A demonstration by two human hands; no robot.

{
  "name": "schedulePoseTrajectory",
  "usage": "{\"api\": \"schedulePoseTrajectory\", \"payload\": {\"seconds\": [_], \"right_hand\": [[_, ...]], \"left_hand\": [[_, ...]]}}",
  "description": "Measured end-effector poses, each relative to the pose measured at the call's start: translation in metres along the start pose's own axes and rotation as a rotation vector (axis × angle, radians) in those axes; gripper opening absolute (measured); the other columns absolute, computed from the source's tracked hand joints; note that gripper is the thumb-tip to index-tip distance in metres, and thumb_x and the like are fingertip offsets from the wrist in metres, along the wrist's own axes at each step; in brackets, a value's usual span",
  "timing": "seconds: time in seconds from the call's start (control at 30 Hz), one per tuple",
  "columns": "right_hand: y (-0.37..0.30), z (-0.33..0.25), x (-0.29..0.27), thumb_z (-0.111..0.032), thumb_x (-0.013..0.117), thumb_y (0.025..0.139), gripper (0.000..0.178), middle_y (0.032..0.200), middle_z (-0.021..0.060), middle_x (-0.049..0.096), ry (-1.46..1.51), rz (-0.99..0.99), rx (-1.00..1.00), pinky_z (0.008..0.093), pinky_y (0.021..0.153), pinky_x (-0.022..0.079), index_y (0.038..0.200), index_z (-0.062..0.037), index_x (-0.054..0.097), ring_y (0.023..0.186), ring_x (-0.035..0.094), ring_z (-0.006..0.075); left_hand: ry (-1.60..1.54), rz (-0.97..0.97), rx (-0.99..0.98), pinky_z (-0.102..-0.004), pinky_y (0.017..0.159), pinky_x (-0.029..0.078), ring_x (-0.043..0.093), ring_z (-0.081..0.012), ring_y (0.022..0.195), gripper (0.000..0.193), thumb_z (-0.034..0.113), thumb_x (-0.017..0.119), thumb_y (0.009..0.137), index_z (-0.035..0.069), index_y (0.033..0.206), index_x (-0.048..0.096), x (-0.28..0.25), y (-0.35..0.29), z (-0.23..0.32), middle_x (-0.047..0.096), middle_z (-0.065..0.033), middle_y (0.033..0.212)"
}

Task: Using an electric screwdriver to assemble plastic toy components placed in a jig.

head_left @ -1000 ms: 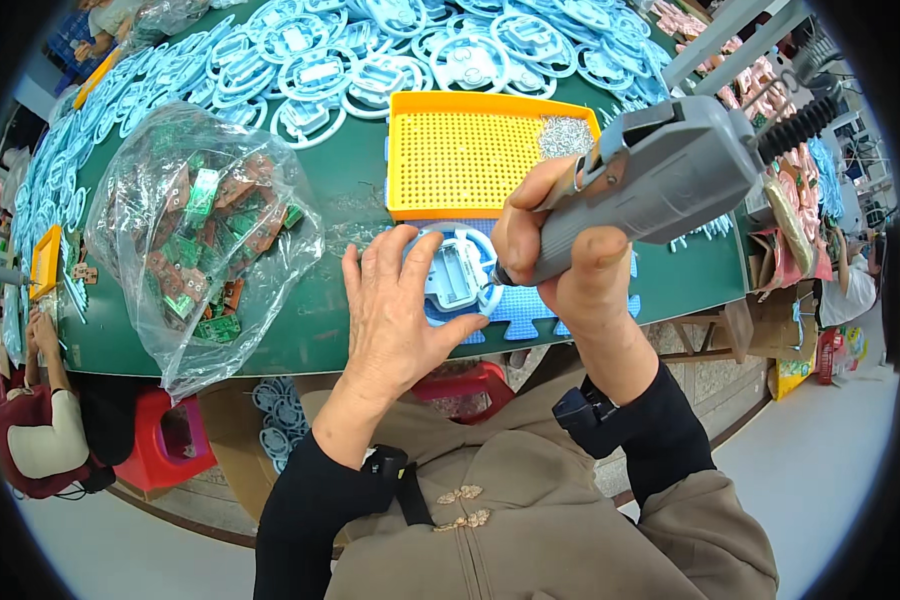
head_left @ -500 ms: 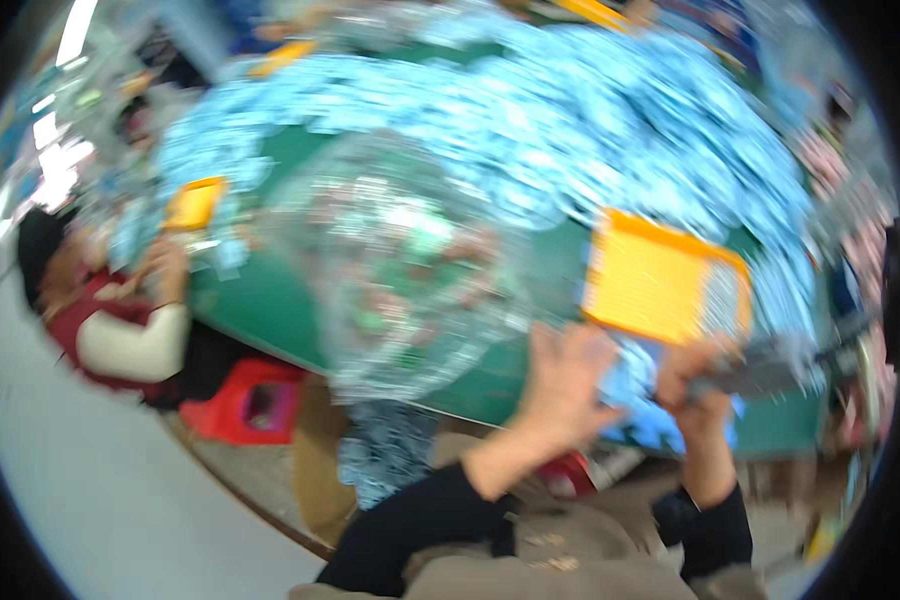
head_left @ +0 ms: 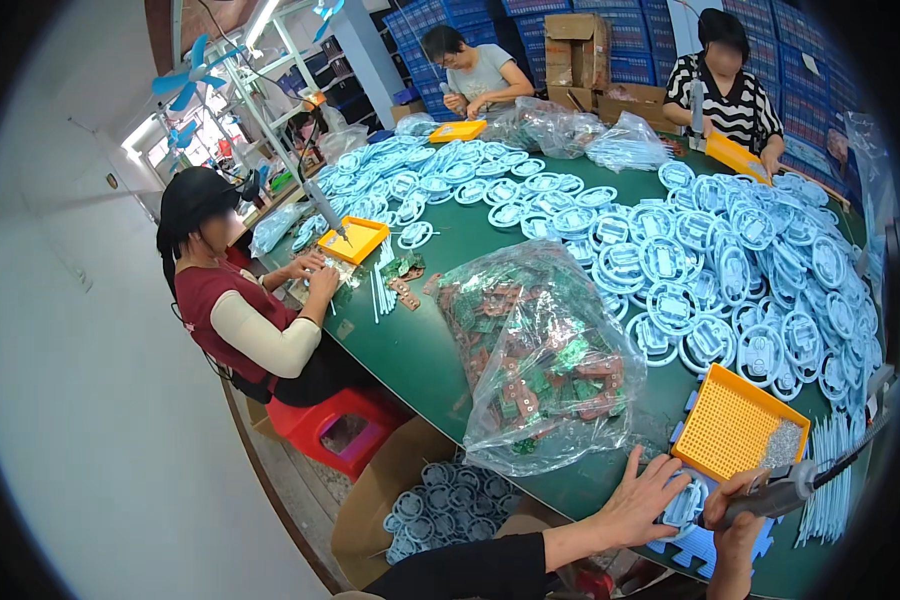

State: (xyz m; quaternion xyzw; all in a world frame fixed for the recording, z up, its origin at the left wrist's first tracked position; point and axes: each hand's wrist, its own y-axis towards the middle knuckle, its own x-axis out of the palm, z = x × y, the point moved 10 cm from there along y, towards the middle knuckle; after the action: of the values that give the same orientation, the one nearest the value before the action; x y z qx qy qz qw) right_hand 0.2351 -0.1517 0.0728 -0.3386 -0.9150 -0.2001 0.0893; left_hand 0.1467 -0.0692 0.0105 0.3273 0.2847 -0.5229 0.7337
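Note:
At the lower right, the fingers of my left hand [head_left: 628, 505] are bent around the edge of a light-blue round plastic part [head_left: 683, 504], holding it down on a blue foam mat [head_left: 698, 548]. My right hand [head_left: 735, 525] is closed around a grey electric screwdriver [head_left: 782, 490], its front end beside that part. The bit's tip is hidden by my hand. Just beyond lies a yellow perforated tray [head_left: 725, 425], with small silvery screws [head_left: 782, 442] heaped in its right corner.
A clear bag of green and brown circuit boards [head_left: 545, 370] lies left of the tray. Light-blue round parts [head_left: 660, 260] are heaped across the green table [head_left: 410, 355]. Thin light-blue sticks [head_left: 832, 480] lie at right. A cardboard box [head_left: 365, 515] holds more parts below. Three people work around the table.
The view has swung up and steadied, so the far side of the table shows. My left hand has gone from spread fingers to holding the round part; the screwdriver stays in my right.

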Motion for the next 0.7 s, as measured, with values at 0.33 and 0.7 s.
{"api": "schedulePoseTrajectory", "payload": {"seconds": [0.33, 0.7], "right_hand": [[0.113, -0.03, -0.002, -0.014, 0.068, 0.084, 0.038, 0.073, 0.0014, 0.057, -0.01, 0.006, -0.056, 0.0248, 0.054, 0.039, 0.118, -0.0014, 0.056, 0.059, 0.051, 0.0093], [0.174, 0.013, -0.016, -0.036, 0.071, 0.088, 0.044, 0.063, 0.0043, 0.057, -0.155, 0.127, -0.182, 0.0255, 0.05, 0.043, 0.105, 0.0008, 0.054, 0.053, 0.054, 0.013]], "left_hand": [[0.007, 0.097, 0.062, -0.0602, 0.102, 0.021, 0.042, -0.0329, 0.124, 0.087, 0.043, 0.084, 0.059, 0.007, 0.13, 0.051, -0.029, 0.01, -0.003, 0.05, -0.0133, 0.128], [-0.098, 0.015, 0.07, -0.0655, 0.106, 0.018, 0.039, -0.0372, 0.129, 0.084, 0.042, 0.086, 0.059, 0.005, 0.126, 0.052, -0.01, 0.008, -0.01, 0.049, -0.0146, 0.13]]}}
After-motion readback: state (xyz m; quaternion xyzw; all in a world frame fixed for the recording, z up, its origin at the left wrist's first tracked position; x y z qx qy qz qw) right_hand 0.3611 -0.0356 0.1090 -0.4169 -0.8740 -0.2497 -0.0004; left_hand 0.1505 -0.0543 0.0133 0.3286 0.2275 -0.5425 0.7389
